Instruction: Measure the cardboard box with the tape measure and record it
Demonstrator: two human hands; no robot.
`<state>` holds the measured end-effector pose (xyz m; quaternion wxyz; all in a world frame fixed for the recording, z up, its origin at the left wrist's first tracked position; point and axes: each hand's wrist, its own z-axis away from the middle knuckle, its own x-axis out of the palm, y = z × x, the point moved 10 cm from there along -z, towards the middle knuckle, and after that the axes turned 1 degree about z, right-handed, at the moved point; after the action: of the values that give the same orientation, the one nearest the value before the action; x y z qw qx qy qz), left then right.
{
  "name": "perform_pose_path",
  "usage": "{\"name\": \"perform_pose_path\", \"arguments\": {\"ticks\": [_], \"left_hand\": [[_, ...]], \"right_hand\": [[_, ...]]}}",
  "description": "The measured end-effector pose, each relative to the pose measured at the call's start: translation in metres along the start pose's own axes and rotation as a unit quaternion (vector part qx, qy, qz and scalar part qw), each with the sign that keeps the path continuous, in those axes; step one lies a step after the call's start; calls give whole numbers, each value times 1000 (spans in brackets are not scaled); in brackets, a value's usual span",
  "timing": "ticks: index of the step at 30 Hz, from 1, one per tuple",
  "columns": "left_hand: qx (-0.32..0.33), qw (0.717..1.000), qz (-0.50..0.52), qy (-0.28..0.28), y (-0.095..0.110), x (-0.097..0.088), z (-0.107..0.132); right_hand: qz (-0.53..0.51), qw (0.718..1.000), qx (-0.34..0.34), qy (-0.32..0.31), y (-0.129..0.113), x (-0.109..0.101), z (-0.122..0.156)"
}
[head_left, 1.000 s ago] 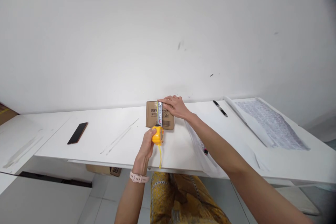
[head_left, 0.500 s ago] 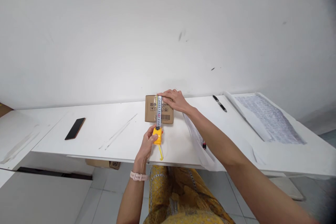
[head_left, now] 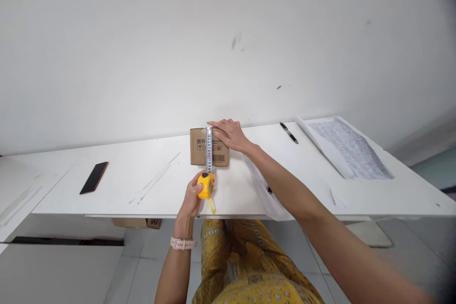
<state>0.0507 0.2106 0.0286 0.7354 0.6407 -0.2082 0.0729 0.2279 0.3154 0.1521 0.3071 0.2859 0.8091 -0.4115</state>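
A small brown cardboard box (head_left: 198, 156) with printed symbols and a barcode lies on the white shelf-like table. Across its top runs the silver blade of a tape measure (head_left: 205, 186), drawn out from its yellow case. My left hand (head_left: 191, 199) is closed around that case in front of the box's near edge, and a yellow strap hangs from it. At the box's far edge, my right hand (head_left: 231, 135) keeps the blade's end in place with thumb and index finger. Its other fingers reach over the far right part of the box.
A dark phone (head_left: 94, 178) lies to the left on the table (head_left: 156, 199). To the right are a black pen (head_left: 289, 133) and handwritten sheets (head_left: 351, 147). More paper (head_left: 261, 190) lies under my right forearm, partly over the front edge. A wall stands behind.
The view has shifted slightly, so everything appears a little further left. My left hand has tilted the tape case somewhat. The blade still lies across the box, with my right hand at its end.
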Motion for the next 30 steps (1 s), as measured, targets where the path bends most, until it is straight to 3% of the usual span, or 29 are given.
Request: {"name": "perform_pose_path", "arguments": {"ticks": [5,8,11,14,16,19,21,24,26,28,30], "left_hand": [[-20,1000,21,5,-1,-19,54],[-39,999,-10,-3,-8,-23,80],[-59,996,-64,-35,-19,-10,95],[-90,979,-142,-112,-38,19,103],[-110,961,-188,-171,-51,41,106],[-112,940,-214,-240,-61,75,105],[-87,939,-210,-257,-58,96,99],[-43,936,-223,-269,-45,124,87],[-20,927,-249,-279,-36,137,77],[6,923,-271,-274,-26,147,58],[53,925,-287,-243,-14,155,29]], "right_hand": [[57,997,-47,15,-34,22,39],[21,996,-85,-6,-58,37,75],[-115,992,-5,49,-51,13,116],[-275,950,116,92,-23,-18,164],[-323,924,175,105,-6,-33,195],[-327,905,236,139,10,-47,235],[-321,905,246,135,7,-42,253],[-284,928,215,111,-7,-32,264],[-232,949,177,121,-11,-38,265],[-178,955,181,154,6,-52,262],[-132,942,250,181,44,-65,257]]}}
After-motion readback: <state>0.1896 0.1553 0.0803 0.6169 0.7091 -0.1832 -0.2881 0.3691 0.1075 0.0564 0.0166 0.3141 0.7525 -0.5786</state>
